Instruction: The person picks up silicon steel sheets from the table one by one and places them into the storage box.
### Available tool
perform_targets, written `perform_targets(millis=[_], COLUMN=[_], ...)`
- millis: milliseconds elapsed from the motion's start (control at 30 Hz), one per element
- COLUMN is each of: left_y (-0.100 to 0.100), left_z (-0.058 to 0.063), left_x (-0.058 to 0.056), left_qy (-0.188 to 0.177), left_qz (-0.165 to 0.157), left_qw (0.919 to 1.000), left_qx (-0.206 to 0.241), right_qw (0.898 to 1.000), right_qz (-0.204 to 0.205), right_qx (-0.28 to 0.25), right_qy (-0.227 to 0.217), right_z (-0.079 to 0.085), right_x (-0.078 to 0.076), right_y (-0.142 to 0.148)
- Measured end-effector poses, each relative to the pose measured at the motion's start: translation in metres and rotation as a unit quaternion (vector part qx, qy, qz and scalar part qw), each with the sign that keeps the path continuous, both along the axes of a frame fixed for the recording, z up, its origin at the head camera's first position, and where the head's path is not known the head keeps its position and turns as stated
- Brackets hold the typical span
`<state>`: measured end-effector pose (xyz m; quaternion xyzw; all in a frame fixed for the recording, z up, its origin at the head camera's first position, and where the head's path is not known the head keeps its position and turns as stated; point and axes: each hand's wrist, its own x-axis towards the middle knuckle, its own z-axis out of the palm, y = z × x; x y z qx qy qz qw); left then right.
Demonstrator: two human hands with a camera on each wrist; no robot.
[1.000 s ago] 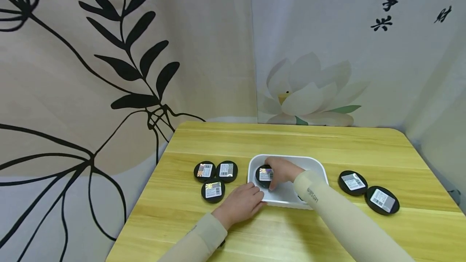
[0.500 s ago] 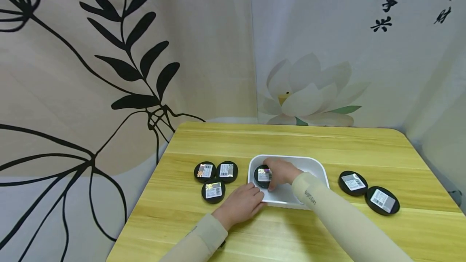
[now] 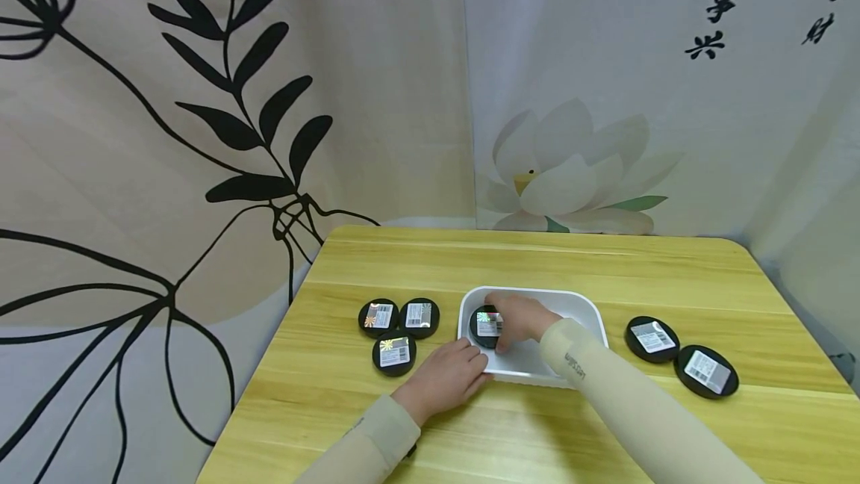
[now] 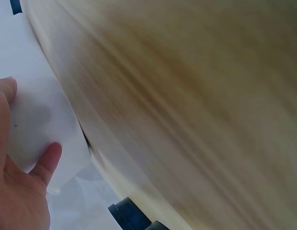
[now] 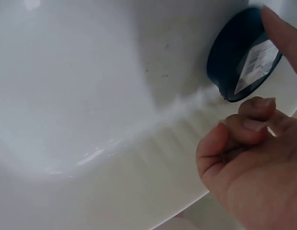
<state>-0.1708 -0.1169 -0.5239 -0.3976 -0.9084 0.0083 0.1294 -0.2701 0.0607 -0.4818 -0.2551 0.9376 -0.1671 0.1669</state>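
Inside the white tray point(image 3: 584, 312), near its left end, is a black round tin point(image 3: 485, 326) with a shiny barcode label on top. My right hand point(image 3: 522, 317) reaches over the tray and holds this tin between thumb and finger. In the right wrist view, a finger touches the tin's edge point(image 5: 230, 52), while the other fingers point(image 5: 256, 125) curl beside it. My left hand point(image 3: 445, 379) rests against the tray's near left corner. The left wrist view shows its fingertips point(image 4: 51, 155) spread on the tray's outer wall point(image 4: 38, 110).
Left of the tray, three black tins point(image 3: 393, 353) sit close together, labels up. Two more tins point(image 3: 705, 370) lie to the right. A small dark thing point(image 3: 411, 451) shows partly from under my left sleeve. The wooden table point(image 3: 403, 252) backs onto a printed curtain point(image 3: 403, 95).
The right hand and its tin shifted very slightly left between the first frame and the second, then stayed almost still. The left hand and tray hold their place.
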Motion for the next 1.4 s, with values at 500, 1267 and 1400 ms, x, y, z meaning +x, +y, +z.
perform_targets(millis=[500, 1267, 1400], left_y=[0.000, -0.001, -0.001], left_z=[-0.001, -0.005, -0.001], left_x=[0.000, -0.002, -0.002], left_qy=[-0.014, -0.016, -0.011], left_qz=[0.011, 0.000, -0.003], left_qw=[0.9998, 0.9999, 0.9999], left_qx=[0.000, 0.000, 0.000], right_qw=[0.999, 0.995, 0.994], right_qz=[-0.008, 0.006, 0.004], right_qx=[-0.033, -0.091, -0.103], right_qy=[-0.019, 0.039, 0.039], right_z=[0.009, 0.019, 0.019], right_x=[-0.003, 0.017, 0.020], right_y=[0.012, 0.047, 0.054])
